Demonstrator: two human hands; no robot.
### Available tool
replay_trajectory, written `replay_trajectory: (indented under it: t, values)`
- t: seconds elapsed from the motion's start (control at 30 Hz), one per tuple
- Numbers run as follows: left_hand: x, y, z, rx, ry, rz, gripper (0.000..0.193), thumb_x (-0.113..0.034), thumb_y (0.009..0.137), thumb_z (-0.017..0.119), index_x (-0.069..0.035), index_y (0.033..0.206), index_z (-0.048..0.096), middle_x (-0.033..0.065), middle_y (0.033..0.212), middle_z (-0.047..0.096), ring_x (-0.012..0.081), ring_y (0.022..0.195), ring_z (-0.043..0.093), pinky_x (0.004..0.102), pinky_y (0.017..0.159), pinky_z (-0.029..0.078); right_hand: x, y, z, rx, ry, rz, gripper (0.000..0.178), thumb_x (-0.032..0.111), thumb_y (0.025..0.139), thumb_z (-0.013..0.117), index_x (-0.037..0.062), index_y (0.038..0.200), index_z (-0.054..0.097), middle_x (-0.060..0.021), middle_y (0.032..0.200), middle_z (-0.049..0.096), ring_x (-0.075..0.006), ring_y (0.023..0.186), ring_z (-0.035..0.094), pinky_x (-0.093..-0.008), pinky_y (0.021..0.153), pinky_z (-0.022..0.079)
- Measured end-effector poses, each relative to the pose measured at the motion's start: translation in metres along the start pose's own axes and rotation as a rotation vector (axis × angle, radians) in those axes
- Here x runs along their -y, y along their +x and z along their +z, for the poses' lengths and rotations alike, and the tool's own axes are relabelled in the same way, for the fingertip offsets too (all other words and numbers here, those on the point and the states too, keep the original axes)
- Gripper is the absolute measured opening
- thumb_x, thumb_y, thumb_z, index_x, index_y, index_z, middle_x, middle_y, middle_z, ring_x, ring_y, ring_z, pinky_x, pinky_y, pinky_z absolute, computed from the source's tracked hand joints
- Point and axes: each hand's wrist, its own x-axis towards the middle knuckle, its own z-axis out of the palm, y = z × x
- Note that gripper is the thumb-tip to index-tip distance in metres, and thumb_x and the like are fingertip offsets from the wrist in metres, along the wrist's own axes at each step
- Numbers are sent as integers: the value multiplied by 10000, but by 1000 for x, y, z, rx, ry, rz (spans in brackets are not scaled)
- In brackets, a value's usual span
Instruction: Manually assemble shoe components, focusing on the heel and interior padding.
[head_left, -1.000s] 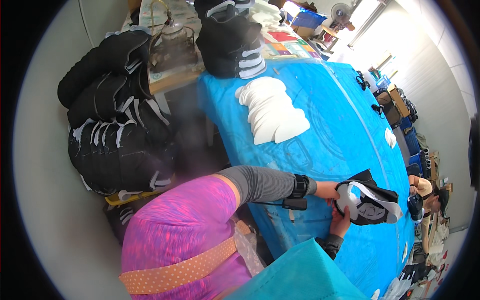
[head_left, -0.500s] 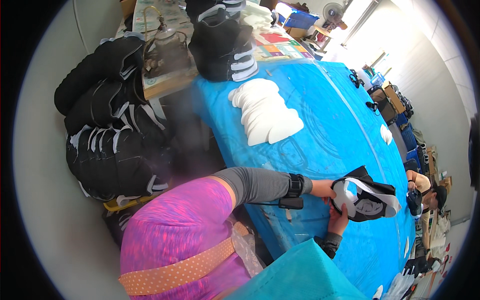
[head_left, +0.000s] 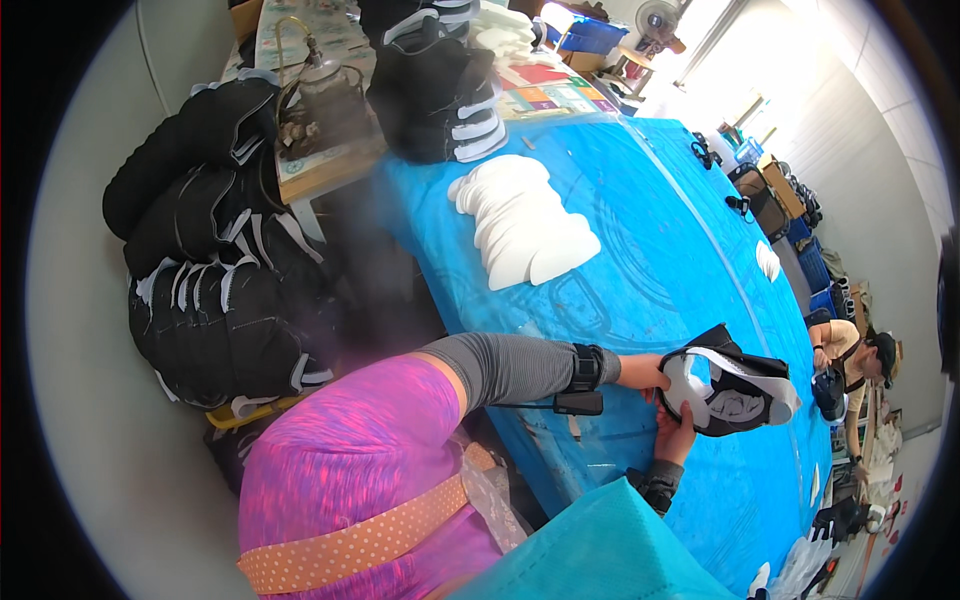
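Both my hands hold a black shoe upper (head_left: 740,400) with a white lining and white strap, just above the blue table cover (head_left: 650,240). My left hand (head_left: 642,372), at the end of a grey sleeve with a black wrist strap, grips its near edge from above. From below, my right hand (head_left: 676,440) cups the same edge, a dark cuff at its wrist. The opening of the upper faces me and shows the white inside.
A fanned stack of white insole pieces (head_left: 520,225) lies farther up the table. Piles of black uppers (head_left: 200,290) stand at the left, with more (head_left: 435,90) at the table's far end. A teal bag (head_left: 600,545) sits by my lap. Another person (head_left: 850,365) works at the right.
Both hands have kept hold of the shoe upper and turned it slightly, so more of the white strap shows. My head has shifted, sliding the scene a little.
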Motion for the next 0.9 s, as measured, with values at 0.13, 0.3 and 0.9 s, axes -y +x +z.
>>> replay_trajectory:
  t: [0.13,0.3,0.9]
  values:
    - [2,3,0,5,5,-8,332,-118,804,538,-26,1123,544,89,996,614,167,755,616,291,647,520,3,-3,4,-9,-3,14,316,232,900,515,-34,1072,514,-120,882,626,-162,694,600,-237,599,475]
    - [11,9,-4,10,23,1,343,-115,799,553,-30,1131,549,85,1020,614,166,800,617,296,667,525,-2,4,3,18,8,1,325,236,900,516,-33,1081,510,-113,882,623,-165,691,595,-249,595,465]
    - [4,2,2,28,-24,30,393,-61,783,549,-23,1172,505,101,1026,612,178,822,634,292,697,529,3,-2,2,30,20,21,329,241,910,497,-37,1085,511,-111,911,621,-160,720,587,-243,617,474]
